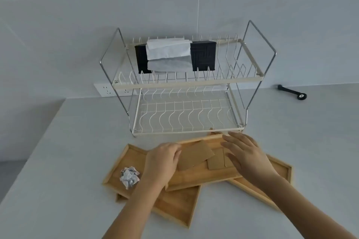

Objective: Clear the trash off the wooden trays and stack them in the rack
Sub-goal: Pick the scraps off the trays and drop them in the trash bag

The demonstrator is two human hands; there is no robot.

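Note:
Three wooden trays lie overlapped on the counter in front of a two-tier wire rack [184,118]. The top tray [204,177] carries several brown cardboard pieces [196,154]. My left hand [163,161] rests on the left end of this tray, its fingers touching the largest cardboard piece. My right hand [244,153] lies flat, fingers spread, over the smaller cardboard pieces on the right. The left tray [174,205] holds a crumpled paper ball [129,177]. A third tray [279,170] sticks out at the right under my right forearm.
A black tissue box [203,54] with white tissue sits on the rack's upper tier. A black tool [292,92] lies on the counter at the back right. A wall socket [106,90] is behind the rack's left leg. The counter's left edge runs diagonally.

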